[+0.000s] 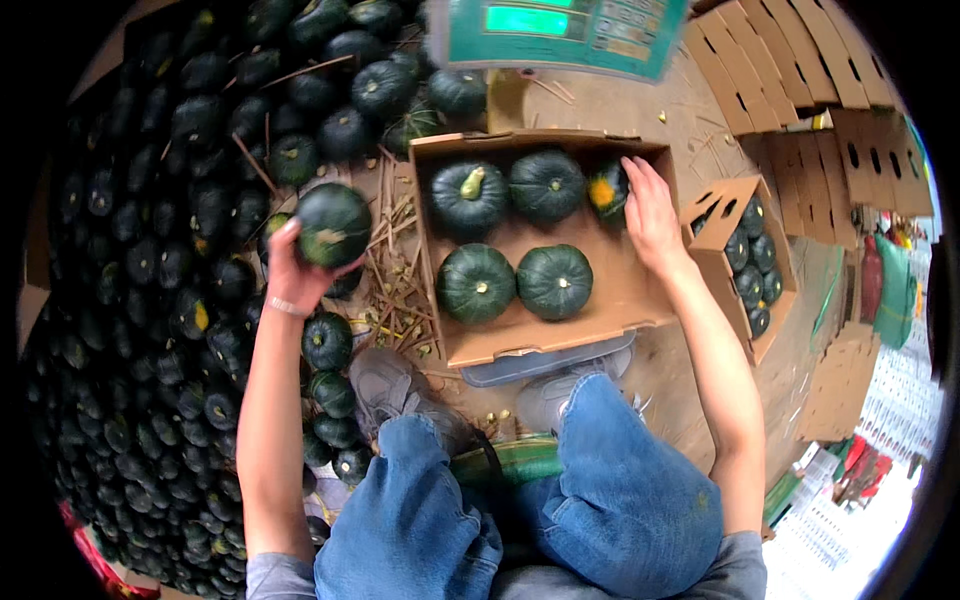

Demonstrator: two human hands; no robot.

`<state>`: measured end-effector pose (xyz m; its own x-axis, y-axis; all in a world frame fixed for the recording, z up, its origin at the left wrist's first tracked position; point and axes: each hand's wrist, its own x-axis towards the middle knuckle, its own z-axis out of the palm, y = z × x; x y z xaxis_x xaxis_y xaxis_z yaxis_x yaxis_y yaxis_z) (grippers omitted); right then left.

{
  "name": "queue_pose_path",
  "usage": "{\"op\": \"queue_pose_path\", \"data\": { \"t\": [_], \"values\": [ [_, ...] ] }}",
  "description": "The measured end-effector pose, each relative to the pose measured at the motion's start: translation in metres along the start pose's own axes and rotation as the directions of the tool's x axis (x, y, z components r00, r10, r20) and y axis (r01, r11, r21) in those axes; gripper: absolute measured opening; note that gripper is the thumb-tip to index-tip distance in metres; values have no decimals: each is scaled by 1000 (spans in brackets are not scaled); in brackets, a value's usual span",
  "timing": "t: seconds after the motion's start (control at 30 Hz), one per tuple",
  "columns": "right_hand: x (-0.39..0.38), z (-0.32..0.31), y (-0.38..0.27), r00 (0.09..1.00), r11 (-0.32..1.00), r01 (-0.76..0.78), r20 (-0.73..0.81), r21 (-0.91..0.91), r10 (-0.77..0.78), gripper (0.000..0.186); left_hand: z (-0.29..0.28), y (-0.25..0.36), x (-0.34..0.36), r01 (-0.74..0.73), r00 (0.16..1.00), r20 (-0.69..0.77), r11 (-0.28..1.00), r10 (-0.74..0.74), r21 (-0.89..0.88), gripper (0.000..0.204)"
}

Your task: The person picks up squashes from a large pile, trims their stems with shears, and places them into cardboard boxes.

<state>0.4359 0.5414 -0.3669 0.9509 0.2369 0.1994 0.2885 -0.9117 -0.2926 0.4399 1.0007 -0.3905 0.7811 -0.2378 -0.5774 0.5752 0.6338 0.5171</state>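
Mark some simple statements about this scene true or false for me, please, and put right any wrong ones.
1. The person's left grip holds a dark green squash to the left of the open cardboard box. True.
2. The person's right grip is on the teal panel. False: the right grip is inside the box, at the squash with an orange patch.
3. Five squashes lie in the box. True: three in the far row and two in the near row.
4. The screen on the teal panel is dark. False: the screen is lit green.
5. Many more squashes are piled on the left. True.
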Motion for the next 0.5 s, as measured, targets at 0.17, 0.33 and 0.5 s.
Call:
{"op": "queue_pose_path", "data": {
  "t": [0.17, 0.33, 0.5],
  "values": [
    [-17, -44, -36, 963, 960, -217, -124, 178, 241, 36, 62, -4, -52, -136, 985, 121, 981, 119, 140, 63],
    [-167, -73, -17, 835, 852, -509, -169, 123, 523, 23, 190, -110, -10, -819, 571, 816, -7, 90, 574, 70],
    [-374, -50, -6, 550, 549, -826, 34, -126, 835, 29, 208, -195, 14, -870, 329, 867, -478, -373, 125, 58]
  ]
}}
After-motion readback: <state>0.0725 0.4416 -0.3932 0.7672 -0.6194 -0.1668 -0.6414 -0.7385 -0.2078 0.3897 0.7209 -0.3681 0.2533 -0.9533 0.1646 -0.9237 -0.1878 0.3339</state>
